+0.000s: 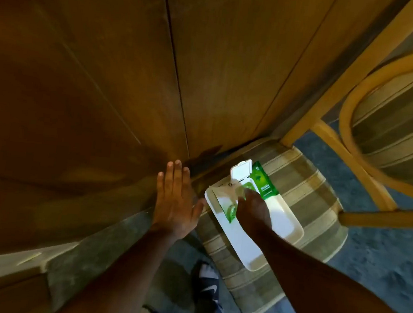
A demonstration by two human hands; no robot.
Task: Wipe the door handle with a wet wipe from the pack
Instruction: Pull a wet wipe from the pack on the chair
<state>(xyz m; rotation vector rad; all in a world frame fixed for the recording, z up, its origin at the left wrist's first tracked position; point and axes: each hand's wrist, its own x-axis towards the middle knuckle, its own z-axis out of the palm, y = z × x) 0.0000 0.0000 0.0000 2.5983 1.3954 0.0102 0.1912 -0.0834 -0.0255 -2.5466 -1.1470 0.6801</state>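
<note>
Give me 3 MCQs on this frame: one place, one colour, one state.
1. The wipes pack lies on:
A. a white tray on the chair seat
B. the floor
C. a shelf

2. The pack wrapper is:
A. blue
B. green
C. red

3. The pack's flip lid is:
A. shut
B. torn off
C. open

Answers:
1 A: the tray rests on the striped seat.
2 B: green film shows beside the right hand.
3 C: the white lid stands raised; the left hand lies flat on the wooden panel.

Green wipes pack [264,184] label seems to read "Multi-Use".
</note>
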